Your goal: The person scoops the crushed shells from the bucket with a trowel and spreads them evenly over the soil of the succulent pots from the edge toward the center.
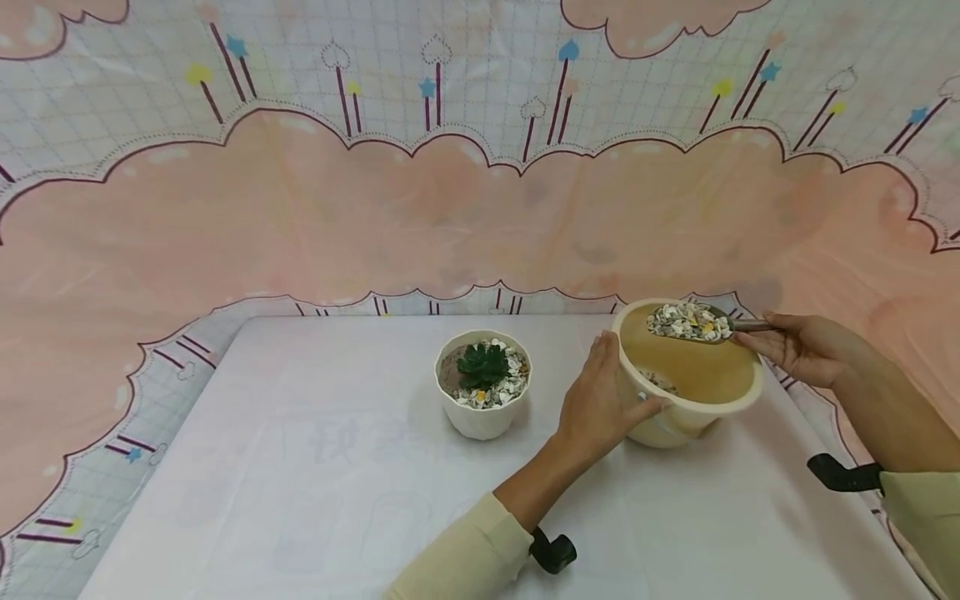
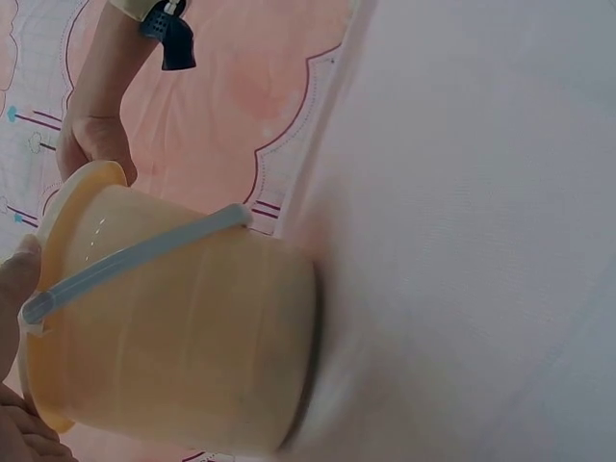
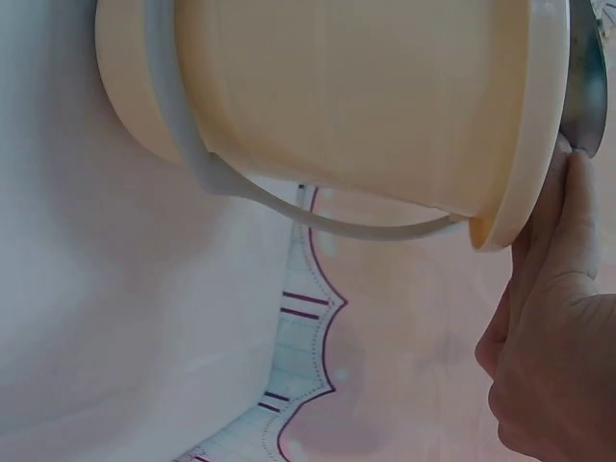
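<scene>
A cream plastic bucket [image 1: 693, 412] stands at the table's right side, with some small stones in its bottom. My left hand [image 1: 600, 408] grips its rim at the near left, thumb at the front. Above the bucket's opening, my right hand [image 1: 810, 346] pinches the thin handle of a small scoop [image 1: 690, 323] heaped with white, grey and yellow stones. In the right wrist view only part of the scoop [image 3: 585, 87] shows behind the rim. Left of the bucket sits a white pot [image 1: 483, 421] holding a green succulent [image 1: 482, 365], with similar stones over the right and front of its soil.
A pale handle [image 2: 144, 260] hangs against the bucket's side. The white table [image 1: 300, 467] ends just behind the pot and bucket. A pink and white patterned cloth [image 1: 420, 217] covers the background. Black wrist mounts [image 1: 553, 552] stick out from both sleeves.
</scene>
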